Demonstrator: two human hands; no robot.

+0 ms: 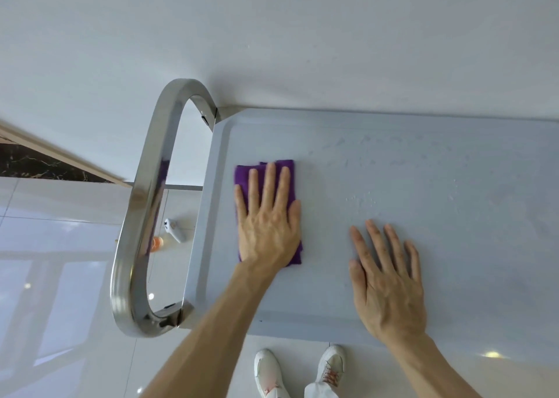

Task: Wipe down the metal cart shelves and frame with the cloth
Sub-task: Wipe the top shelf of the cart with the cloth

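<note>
Well, from my seat I see only the top shelf of the cart; its right end runs out of frame, and any lower shelves are hidden beneath it. My left hand covers most of the cloth, so its full outline is hard to judge, though purple edges show past the fingertips and beside the wrist. Two small items on the floor left of the shelf, one pale and one orange, are partly blocked by the handle and too blurred to name.

That shelf is a flat, matte grey-blue sheet with a raised rim and rounded corners, speckled with water drops and faint streaks toward its far side. At its left end the handle is a polished steel loop of bent tube. Glossy white tiles make up the floor, and two white shoes stand at the shelf's near edge.

My left hand lies flat, fingers straight and slightly spread, pressing the folded cloth near the shelf's left end. My right hand rests palm-down on the bare shelf, fingers extended, holding nothing.
</note>
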